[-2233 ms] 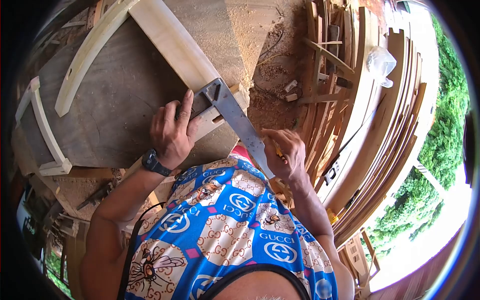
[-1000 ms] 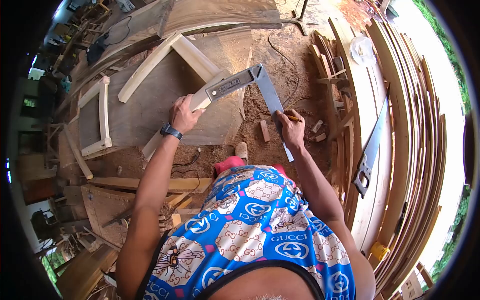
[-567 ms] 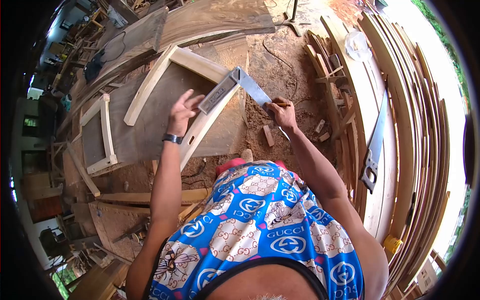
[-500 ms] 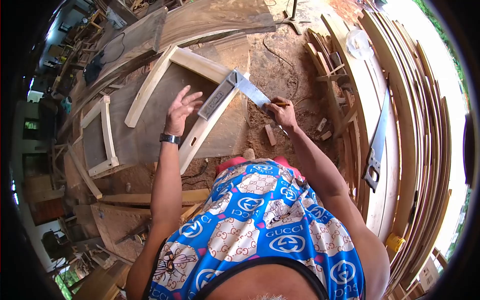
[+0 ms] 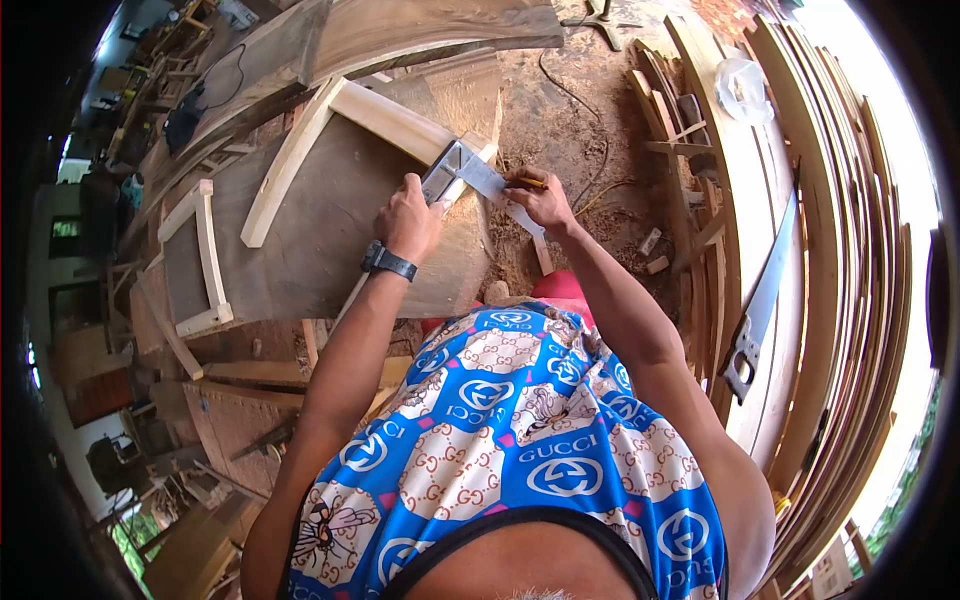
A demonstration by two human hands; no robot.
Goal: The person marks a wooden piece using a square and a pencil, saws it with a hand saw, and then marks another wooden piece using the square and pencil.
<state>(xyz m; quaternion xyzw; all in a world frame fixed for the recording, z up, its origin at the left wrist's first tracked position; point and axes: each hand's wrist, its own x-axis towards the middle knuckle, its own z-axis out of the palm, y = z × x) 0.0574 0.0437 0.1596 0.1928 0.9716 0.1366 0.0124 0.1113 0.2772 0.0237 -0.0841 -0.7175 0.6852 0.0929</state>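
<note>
A metal try square (image 5: 478, 173) lies across the corner of a pale wooden frame (image 5: 392, 122), its blade pointing toward the lower right. My left hand (image 5: 410, 215), with a dark watch on the wrist, is closed around the square's thick stock and the frame piece beneath it. At the blade, my right hand (image 5: 543, 200) is closed on a short pencil (image 5: 527, 182), which sticks out to the left between the fingers. The fingertips of that hand are beside the blade's edge. My left palm hides part of the frame piece.
A handsaw (image 5: 762, 300) rests on long boards (image 5: 790, 240) at the right, below a clear plastic container (image 5: 744, 90). A smaller wooden frame (image 5: 212, 255) lies at the left. Thick slabs (image 5: 420, 35) stretch across the back. Sawdust and offcuts cover the ground.
My left hand has gone from open beside the square to closed on its stock. The square has shifted and turned slightly at the corner. My right hand has moved a little left and up.
</note>
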